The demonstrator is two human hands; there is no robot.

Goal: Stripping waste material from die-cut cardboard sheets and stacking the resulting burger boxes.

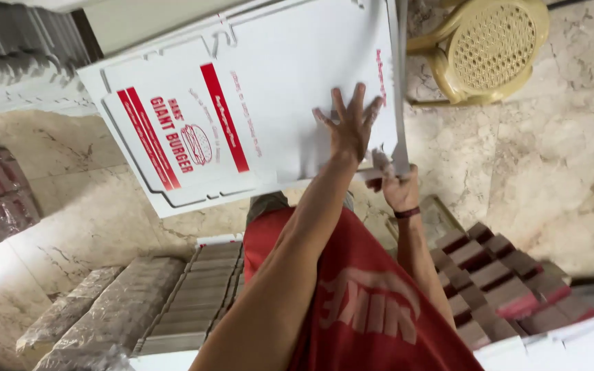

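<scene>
Above the marble floor (551, 172), one flat white carton (276, 89): left hand (350, 127) fingers spread, right hand (399, 189) pinching.

A large flat white cardboard box blank (256, 103), unfolded, with red stripes, red lettering and a burger drawing on one panel, held up tilted above the marble floor, die-cut slits along its edges

A flat white carton blank (242, 103) with red stripes, above wrapped bundles (104, 316).
</scene>
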